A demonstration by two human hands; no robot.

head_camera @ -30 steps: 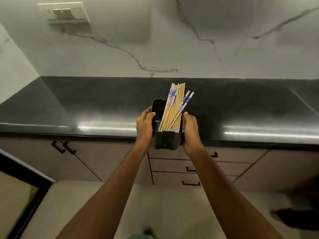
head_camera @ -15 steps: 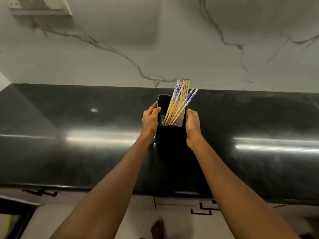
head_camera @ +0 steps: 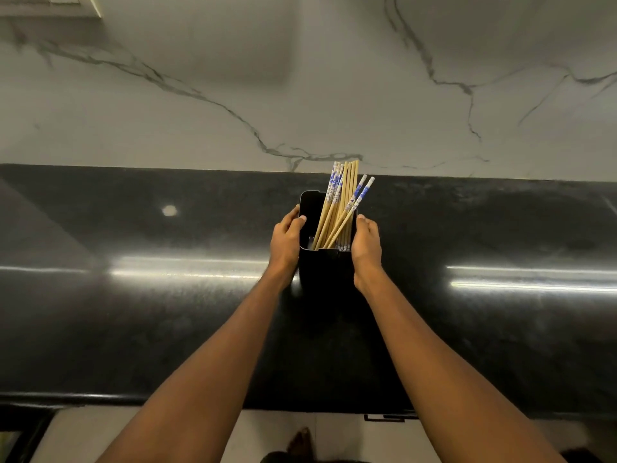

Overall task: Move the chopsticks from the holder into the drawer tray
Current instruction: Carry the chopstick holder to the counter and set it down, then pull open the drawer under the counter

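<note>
Head view: the chopsticks [head_camera: 337, 208] stand bunched in a black holder [head_camera: 325, 265], leaning toward its right side, plain wooden ones mixed with several that carry blue-patterned tops; the tops rise clear of the rim. The holder is on the dark countertop [head_camera: 167, 312], roughly midway between the front edge and the marble wall [head_camera: 300, 78] behind. The left hand [head_camera: 285, 242] is clasped against the holder's left wall with the thumb near the rim; the right hand [head_camera: 366, 247] is clasped against the right wall. Both hands grip the holder, not the chopsticks. Whether the holder's base rests fully on the counter cannot be told, as black merges with black. Judgement: the step in hand is positioning the holder; no chopstick has left it, so the transfer proper is not begun. The drawer tray is not in view; only a drawer handle [head_camera: 384, 418] shows below the counter edge. The next move likely calls for freeing one hand, opening the drawer, and gathering the bundle near its tops without scattering it.
</note>
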